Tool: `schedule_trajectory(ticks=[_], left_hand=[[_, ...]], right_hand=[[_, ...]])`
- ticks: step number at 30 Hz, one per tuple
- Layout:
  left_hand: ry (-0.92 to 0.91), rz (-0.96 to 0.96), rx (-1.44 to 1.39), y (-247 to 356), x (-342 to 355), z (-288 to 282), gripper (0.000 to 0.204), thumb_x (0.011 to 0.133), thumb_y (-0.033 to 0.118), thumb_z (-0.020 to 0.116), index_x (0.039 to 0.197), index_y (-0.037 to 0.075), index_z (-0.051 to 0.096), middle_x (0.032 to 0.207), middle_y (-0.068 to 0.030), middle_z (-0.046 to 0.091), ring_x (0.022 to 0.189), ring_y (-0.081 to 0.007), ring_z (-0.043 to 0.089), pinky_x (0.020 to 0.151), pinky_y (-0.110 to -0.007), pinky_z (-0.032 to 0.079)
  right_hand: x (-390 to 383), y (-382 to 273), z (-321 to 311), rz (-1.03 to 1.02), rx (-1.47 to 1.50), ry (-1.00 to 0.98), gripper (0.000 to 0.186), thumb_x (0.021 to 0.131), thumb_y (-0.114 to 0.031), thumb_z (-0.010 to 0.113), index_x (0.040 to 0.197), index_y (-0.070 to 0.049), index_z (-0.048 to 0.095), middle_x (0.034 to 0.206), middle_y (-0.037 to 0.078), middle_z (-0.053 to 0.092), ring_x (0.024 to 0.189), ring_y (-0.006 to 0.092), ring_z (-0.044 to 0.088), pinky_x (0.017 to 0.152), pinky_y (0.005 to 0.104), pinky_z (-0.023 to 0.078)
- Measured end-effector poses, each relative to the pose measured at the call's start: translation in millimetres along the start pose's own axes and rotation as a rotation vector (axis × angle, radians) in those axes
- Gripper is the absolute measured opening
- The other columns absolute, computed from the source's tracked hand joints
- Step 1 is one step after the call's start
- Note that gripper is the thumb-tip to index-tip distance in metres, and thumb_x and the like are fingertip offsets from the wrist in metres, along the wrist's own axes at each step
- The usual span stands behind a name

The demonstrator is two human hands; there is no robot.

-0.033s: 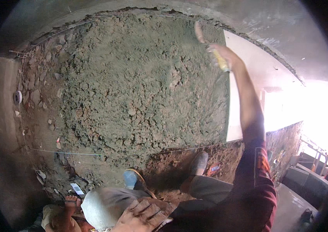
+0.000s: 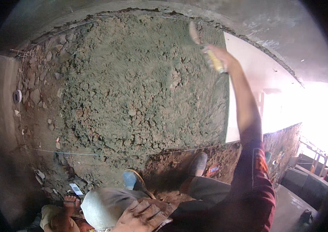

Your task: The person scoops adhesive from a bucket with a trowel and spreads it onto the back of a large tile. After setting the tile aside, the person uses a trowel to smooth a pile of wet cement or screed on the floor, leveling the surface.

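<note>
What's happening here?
A person's right hand grips a yellow-handled trowel, its blade over the far right part of a rough grey mortar bed. The left hand rests by the person's bent leg. A large white slab lies along the bed's right edge, and a string runs along the near side. Someone else's foot shows lower left.

right arm outstretched forward, right hand in a curled grip, left hand low, back upward
</note>
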State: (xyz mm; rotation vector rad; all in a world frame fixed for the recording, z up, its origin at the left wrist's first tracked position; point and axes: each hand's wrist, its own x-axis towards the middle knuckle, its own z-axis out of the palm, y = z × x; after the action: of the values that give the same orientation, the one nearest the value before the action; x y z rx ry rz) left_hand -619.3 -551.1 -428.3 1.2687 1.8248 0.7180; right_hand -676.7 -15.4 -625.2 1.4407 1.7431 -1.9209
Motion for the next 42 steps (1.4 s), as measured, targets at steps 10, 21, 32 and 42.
schedule_trajectory(ticks=[10, 21, 32, 42], left_hand=[[0.112, 0.03, -0.035, -0.9, -16.7, -15.7, 0.032, 0.085, 0.029, 0.061, 0.107, 0.008, 0.068, 0.107, -0.0123, 0.066, 0.111, -0.0339, 0.057, 0.099, -0.048, 0.043], [0.039, 0.113, -0.219, -25.3, -42.0, -25.4, 0.053, 0.087, 0.025, 0.058, 0.139, 0.012, 0.054, 0.127, -0.0121, 0.062, 0.116, -0.0335, 0.056, 0.102, -0.046, 0.042], [-0.013, 0.182, -0.206, -36.1, -49.1, -28.6, 0.059, 0.087, 0.019, 0.057, 0.145, 0.012, 0.048, 0.135, -0.0108, 0.055, 0.119, -0.0303, 0.054, 0.105, -0.045, 0.04], [0.056, 0.218, -0.205, -30.9, -57.5, -16.3, 0.058, 0.086, 0.018, 0.056, 0.143, 0.012, 0.05, 0.129, -0.0104, 0.054, 0.117, -0.0306, 0.054, 0.104, -0.044, 0.041]], right_hand=[[-2.8, -4.8, 101.6, -0.076, 0.045, 0.157, 0.03, 0.095, -0.033, 0.062, 0.094, -0.004, 0.055, 0.067, 0.008, 0.056, 0.05, 0.021, 0.056, 0.042, 0.0381, 0.049], [4.4, -53.6, 286.3, -0.164, -0.284, -0.161, 0.037, 0.094, -0.033, 0.059, 0.1, 0.003, 0.059, 0.081, 0.015, 0.065, 0.062, 0.0278, 0.064, 0.055, 0.0436, 0.054], [22.3, -124.2, 340.8, -0.318, -1.449, 0.136, 0.045, 0.087, -0.016, 0.06, 0.13, -0.001, 0.059, 0.133, 0.017, 0.06, 0.125, 0.0377, 0.057, 0.093, 0.0504, 0.052], [74.1, -103.8, 225.4, -0.134, -1.731, 0.148, 0.039, 0.084, -0.013, 0.058, 0.121, -0.004, 0.067, 0.136, 0.019, 0.058, 0.12, 0.0405, 0.06, 0.094, 0.0556, 0.051]])
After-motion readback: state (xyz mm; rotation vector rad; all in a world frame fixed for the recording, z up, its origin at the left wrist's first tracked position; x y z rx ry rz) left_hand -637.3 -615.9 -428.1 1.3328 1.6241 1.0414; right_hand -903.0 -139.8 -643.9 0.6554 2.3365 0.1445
